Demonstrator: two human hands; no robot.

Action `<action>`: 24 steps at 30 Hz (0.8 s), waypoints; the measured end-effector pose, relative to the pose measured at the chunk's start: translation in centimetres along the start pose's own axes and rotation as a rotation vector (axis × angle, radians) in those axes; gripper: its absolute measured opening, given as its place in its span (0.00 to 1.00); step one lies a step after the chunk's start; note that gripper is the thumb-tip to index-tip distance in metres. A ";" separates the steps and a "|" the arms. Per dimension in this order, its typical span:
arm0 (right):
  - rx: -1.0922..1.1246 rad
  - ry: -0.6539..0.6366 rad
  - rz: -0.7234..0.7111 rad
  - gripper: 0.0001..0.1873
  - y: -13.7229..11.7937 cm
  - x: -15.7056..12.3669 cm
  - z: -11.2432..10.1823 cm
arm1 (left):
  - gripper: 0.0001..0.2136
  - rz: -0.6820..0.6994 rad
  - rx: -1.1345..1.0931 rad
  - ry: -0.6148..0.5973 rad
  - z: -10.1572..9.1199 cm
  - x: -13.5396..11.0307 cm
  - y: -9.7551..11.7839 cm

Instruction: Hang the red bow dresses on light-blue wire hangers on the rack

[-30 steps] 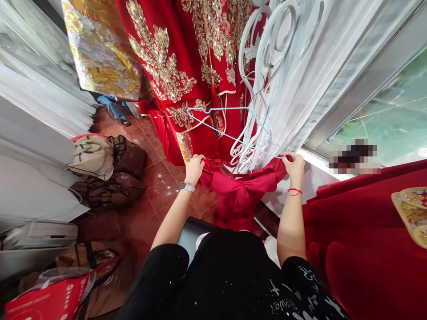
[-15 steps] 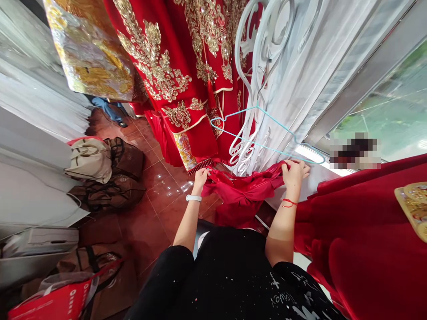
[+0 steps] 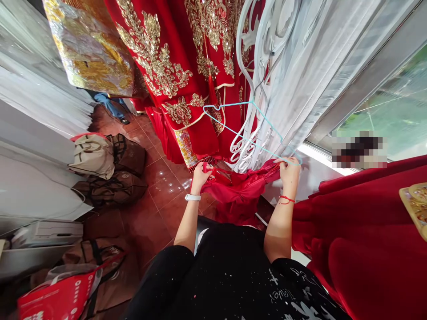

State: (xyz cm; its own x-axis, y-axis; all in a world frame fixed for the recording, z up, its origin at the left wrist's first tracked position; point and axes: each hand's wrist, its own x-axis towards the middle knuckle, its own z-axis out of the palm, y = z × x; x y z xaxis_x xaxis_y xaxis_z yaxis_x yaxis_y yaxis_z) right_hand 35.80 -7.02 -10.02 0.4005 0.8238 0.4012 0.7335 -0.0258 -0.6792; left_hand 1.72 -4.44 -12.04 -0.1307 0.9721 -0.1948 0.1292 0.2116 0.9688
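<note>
A dark red dress (image 3: 236, 191) hangs between my two hands, its upper edge stretched across and its folds dropping toward the floor. My left hand (image 3: 202, 174) is closed on the dress's left upper edge, with a thin strap by the fingers. My right hand (image 3: 287, 168) pinches the right upper edge. Just above, a light blue wire hanger (image 3: 267, 118) hangs by its hook from the white scrolled metal rack (image 3: 240, 150). The hanger's right end lies close to my right hand; I cannot tell whether they touch.
Red garments with gold embroidery (image 3: 180, 80) hang ahead, beside a gold and silver brocade garment (image 3: 90, 49). Brown bags (image 3: 125, 186) and a red bag (image 3: 60, 293) are at left on the tiled floor (image 3: 156, 191). Red cloth (image 3: 360, 235) hangs at right below a window (image 3: 387, 106).
My left hand has turned and closed further over the dress's left edge. My right hand has moved slightly left, and the hanger has swung a little left, its right end nearer my hand.
</note>
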 end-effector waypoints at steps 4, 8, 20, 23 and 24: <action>0.045 -0.010 0.078 0.14 -0.6 0.2 -0.1 | 0.20 0.025 0.174 0.064 -0.3 -0.1 0.0; 0.082 0.022 0.103 0.14 -0.7 0.1 0.0 | 0.18 0.068 0.415 0.163 -1.1 -0.2 -0.4; 0.162 0.069 0.028 0.14 0.6 -0.5 -0.1 | 0.15 0.016 1.268 -0.144 -0.6 0.0 -0.4; 0.202 0.067 0.045 0.15 0.6 -0.5 0.0 | 0.15 -0.011 1.294 -0.171 -0.6 0.2 -0.7; 0.210 0.062 0.052 0.15 0.6 -0.5 0.1 | 0.15 -0.017 1.294 -0.172 -0.6 0.3 -0.9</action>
State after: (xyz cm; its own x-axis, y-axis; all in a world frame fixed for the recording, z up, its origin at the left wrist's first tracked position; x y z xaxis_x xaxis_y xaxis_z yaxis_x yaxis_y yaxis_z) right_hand 35.99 -7.40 -10.65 0.4727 0.7880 0.3944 0.5828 0.0562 -0.8107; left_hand 0.95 -4.43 -12.86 -0.0276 0.9484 -0.3160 0.9880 0.0739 0.1357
